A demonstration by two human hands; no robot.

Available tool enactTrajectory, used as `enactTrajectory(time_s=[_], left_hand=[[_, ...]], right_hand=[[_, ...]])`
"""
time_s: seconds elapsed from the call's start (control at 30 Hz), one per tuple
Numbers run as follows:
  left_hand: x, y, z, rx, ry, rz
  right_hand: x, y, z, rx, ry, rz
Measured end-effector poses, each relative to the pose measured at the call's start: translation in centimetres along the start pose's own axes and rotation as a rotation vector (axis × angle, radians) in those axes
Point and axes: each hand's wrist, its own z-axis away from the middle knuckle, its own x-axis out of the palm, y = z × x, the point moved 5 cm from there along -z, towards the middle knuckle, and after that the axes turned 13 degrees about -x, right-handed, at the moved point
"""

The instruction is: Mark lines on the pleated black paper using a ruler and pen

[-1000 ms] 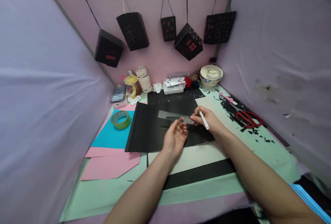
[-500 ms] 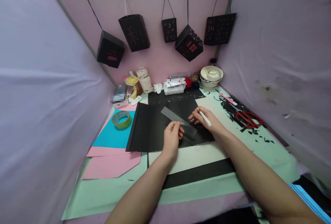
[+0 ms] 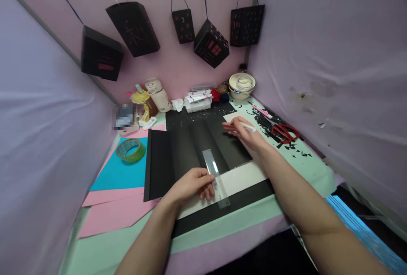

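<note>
My left hand (image 3: 197, 182) pinches a clear ruler (image 3: 224, 196) between thumb and fingers. The ruler slants across the near edge of a creased black card sheet (image 3: 181, 152) and reaches over the white paper (image 3: 240, 181) below it. My right hand (image 3: 249, 135) is at the sheet's right part, with a white pen (image 3: 248, 127) tucked in its grip. Its fingertips point left over the card; whether they touch it is unclear. A narrow flap (image 3: 157, 165) is folded along the card's left side.
Left of the card, a roll of green tape (image 3: 131, 151) rests on blue paper (image 3: 111, 173), with pink paper (image 3: 114, 220) nearer. Red-handled scissors (image 3: 285, 133), a pink cutter (image 3: 262, 111) and black scraps lie right. Bottles, a box of pens (image 3: 199, 101) and bowls (image 3: 241, 86) stand behind; black lanterns (image 3: 211, 44) hang above.
My left hand has brought the ruler down toward me and turned it steeper. My right hand stays by the card's right part with the pen. The camera view has swung right.
</note>
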Motion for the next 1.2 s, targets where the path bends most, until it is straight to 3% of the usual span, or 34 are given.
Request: enactTrajectory(time_s=[0.2, 0.4, 0.53, 0.73, 0.9, 1.03, 1.1, 1.2], left_hand=[[0.5, 0.0, 0.2, -0.011, -0.016, 0.024], [0.5, -0.1, 0.1, -0.023, -0.02, 0.022], [0.7, 0.1, 0.2, -0.022, -0.022, 0.025], [0.8, 0.4, 0.4, 0.012, -0.043, 0.053], [0.6, 0.5, 0.4, 0.053, -0.012, 0.071], [0.4, 0.4, 0.0, 0.041, -0.003, 0.028], [0.3, 0.3, -0.2, 0.044, 0.028, -0.012], [0.1, 0.2, -0.5, 0.049, 0.082, -0.061]], right_hand=[[-4.0, -0.2, -1.3, 0.048, 0.322, -0.126], [-5.0, -0.8, -1.2, 0.007, 0.372, -0.159], [-4.1, -0.8, -0.7, -0.001, 0.296, 0.017], [-3.3, 0.9, -0.3, 0.034, 0.109, 0.666], [-1.7, 2.2, 0.0, 0.089, -0.141, 0.778], [-0.8, 2.4, 0.4, 0.094, -0.254, 0.801], [-0.7, 2.0, 0.5, 0.074, -0.272, 0.873], [-0.5, 0.4, 0.4, -0.044, -0.178, 0.965]])
